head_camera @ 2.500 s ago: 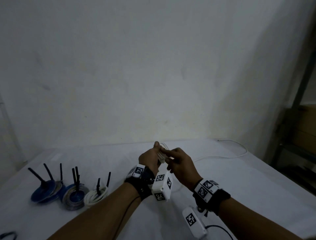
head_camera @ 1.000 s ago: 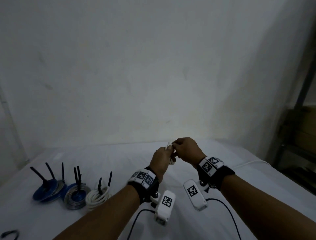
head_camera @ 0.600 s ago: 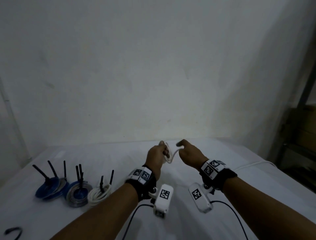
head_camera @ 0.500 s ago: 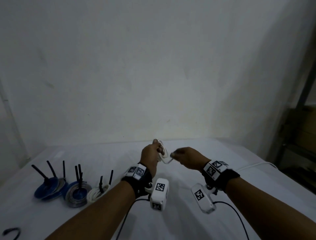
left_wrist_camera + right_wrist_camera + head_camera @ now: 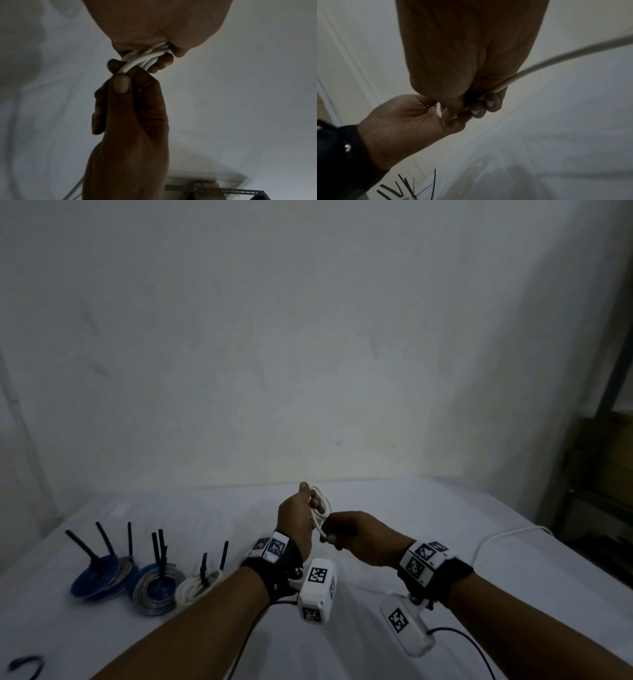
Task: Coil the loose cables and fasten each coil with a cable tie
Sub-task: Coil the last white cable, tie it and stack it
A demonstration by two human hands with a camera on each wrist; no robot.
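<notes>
Above the middle of the white table, my left hand [image 5: 309,505] grips a small coil of white cable [image 5: 320,510]. The left wrist view shows several loops of the cable [image 5: 145,58] bunched under its curled fingers. My right hand [image 5: 331,537] is just right of and below the coil and pinches the free run of the cable between thumb and fingers. In the right wrist view the cable [image 5: 556,56] runs out of that fist to the right. The cable's loose tail [image 5: 496,539] lies on the table at the right edge.
Three tied coils sit on the left of the table with black tie ends sticking up: a blue coil [image 5: 97,577], a grey and blue coil [image 5: 156,589] and a white coil [image 5: 198,585]. A black cable tie [image 5: 25,664] lies at the near left. A metal shelf [image 5: 603,474] stands to the right.
My right hand has circled round the left hand, from above the coil to below and right of it, laying cable onto the coil. The left hand has kept its hold.
</notes>
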